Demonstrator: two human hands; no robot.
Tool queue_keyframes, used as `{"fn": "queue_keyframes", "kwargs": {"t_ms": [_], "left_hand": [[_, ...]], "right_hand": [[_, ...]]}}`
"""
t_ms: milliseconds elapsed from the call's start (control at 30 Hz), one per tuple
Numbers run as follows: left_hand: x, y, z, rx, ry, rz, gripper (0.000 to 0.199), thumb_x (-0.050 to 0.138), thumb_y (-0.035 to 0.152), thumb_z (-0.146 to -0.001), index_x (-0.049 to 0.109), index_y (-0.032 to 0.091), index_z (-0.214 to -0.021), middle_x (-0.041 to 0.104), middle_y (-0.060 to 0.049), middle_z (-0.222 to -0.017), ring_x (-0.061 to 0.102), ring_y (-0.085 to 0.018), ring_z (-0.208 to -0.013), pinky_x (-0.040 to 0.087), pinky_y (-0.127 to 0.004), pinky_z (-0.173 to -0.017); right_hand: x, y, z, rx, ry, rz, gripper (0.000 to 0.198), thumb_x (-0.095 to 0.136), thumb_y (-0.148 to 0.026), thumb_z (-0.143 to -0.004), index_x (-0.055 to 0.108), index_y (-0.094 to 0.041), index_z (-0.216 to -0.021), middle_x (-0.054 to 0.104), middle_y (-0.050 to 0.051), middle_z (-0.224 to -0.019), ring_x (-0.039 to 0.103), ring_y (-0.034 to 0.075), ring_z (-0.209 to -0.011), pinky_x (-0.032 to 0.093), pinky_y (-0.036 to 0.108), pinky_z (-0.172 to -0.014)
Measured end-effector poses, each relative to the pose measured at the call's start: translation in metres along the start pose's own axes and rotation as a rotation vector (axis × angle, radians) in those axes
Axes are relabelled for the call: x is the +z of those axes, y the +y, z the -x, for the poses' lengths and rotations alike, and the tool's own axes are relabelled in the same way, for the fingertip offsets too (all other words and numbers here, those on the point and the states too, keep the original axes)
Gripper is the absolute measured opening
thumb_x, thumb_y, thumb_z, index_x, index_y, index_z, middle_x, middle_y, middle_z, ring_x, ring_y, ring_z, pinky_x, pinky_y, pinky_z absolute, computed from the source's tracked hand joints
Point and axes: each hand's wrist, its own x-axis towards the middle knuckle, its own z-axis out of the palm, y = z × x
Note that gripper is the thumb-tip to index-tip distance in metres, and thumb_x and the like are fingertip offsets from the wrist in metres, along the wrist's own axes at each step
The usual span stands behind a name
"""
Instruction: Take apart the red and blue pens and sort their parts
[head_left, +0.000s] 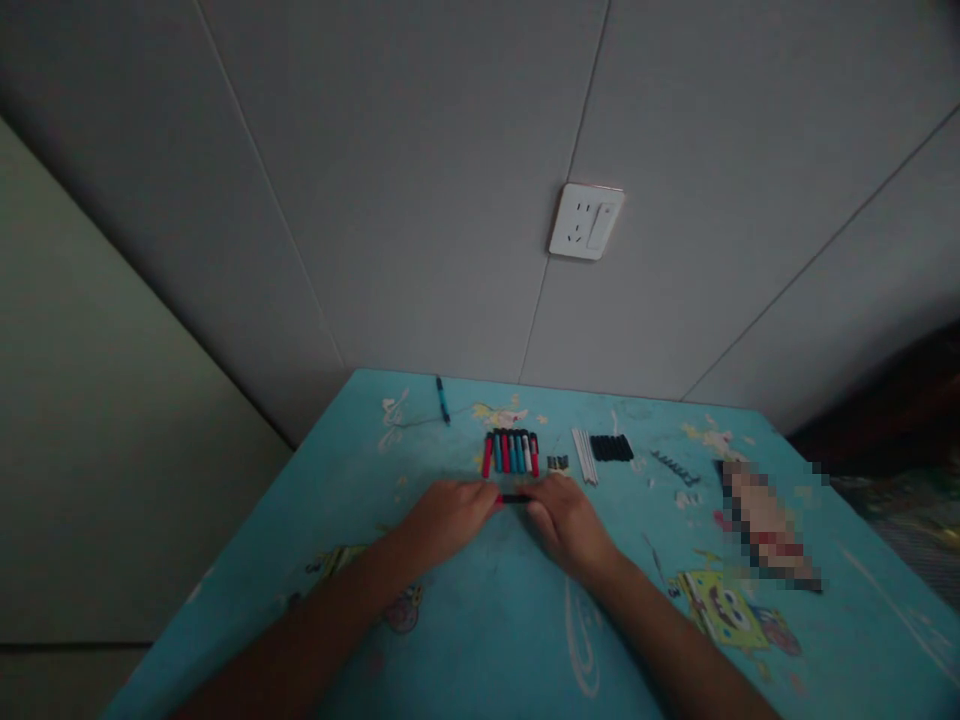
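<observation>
My left hand [456,515] and my right hand [566,518] meet over the near middle of the table. Between them they hold a slim pen [514,498] level, its black part toward the right and a red end toward the left. Fingers of both hands are closed round its ends, which hides those ends. Just beyond the hands lies a row of pens [512,455] with red, blue and white barrels and black tops. To its right are small dark pieces [558,463], white thin sticks [585,457] and a row of black tubes [612,447], perhaps caps.
A blue-and-black pen [442,400] lies at the back left of the cartoon-print blue table [450,650]. Small clip-like pieces [675,468] and a pixelated object [769,525] lie on the right. The grey wall with a socket [586,221] borders the back edge.
</observation>
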Motion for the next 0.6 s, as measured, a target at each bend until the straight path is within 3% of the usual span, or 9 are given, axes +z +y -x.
{"fn": "queue_keyframes", "kwargs": {"t_ms": [100,233,400,500,600], "left_hand": [[0.002,0.0022,0.0007,0.044,0.019,-0.058,0.029,0.038,0.036,-0.101,0.06,0.018,-0.095,0.068,-0.004,-0.083,0.066,-0.019,-0.071,0.045,-0.028,-0.064],[0.0019,0.0055,0.0017,0.063,0.024,-0.079,0.025,0.041,0.034,-0.101,0.059,0.018,-0.094,0.068,-0.004,-0.085,0.067,-0.02,-0.071,0.045,-0.029,-0.061],[0.0042,0.0075,0.0012,0.052,0.026,-0.098,0.021,0.044,0.033,-0.1,0.059,0.019,-0.094,0.067,-0.004,-0.083,0.067,-0.022,-0.073,0.045,-0.03,-0.061],[0.0039,0.0079,0.0007,0.043,0.02,-0.1,0.019,0.046,0.032,-0.099,0.059,0.019,-0.094,0.068,-0.004,-0.084,0.067,-0.022,-0.072,0.046,-0.031,-0.061],[0.0031,0.009,0.0004,0.032,0.027,-0.071,0.022,0.044,0.033,-0.1,0.059,0.019,-0.093,0.068,-0.003,-0.084,0.067,-0.022,-0.073,0.046,-0.03,-0.062]], "right_hand": [[0.008,0.003,0.0026,0.069,-0.002,-0.096,0.018,0.051,-0.029,-0.097,0.061,-0.021,-0.108,0.065,0.008,-0.096,0.059,0.023,-0.092,0.048,0.039,-0.085],[0.0091,0.0011,0.0029,0.115,0.004,-0.166,0.037,0.061,-0.033,-0.091,0.052,-0.02,-0.124,0.063,0.01,-0.107,0.058,0.024,-0.098,0.048,0.04,-0.089],[0.0097,-0.0006,0.0012,0.151,-0.025,-0.201,0.015,0.055,-0.031,-0.095,0.059,-0.02,-0.104,0.063,0.007,-0.094,0.059,0.022,-0.089,0.049,0.038,-0.083],[0.0104,-0.001,0.0012,0.163,0.001,-0.26,0.035,0.062,-0.032,-0.09,0.052,-0.02,-0.122,0.062,0.009,-0.105,0.059,0.023,-0.096,0.049,0.038,-0.087],[0.0107,-0.0008,0.0014,0.118,-0.049,-0.247,0.02,0.054,-0.03,-0.096,0.058,-0.023,-0.114,0.064,0.007,-0.103,0.059,0.023,-0.098,0.047,0.04,-0.091]]}}
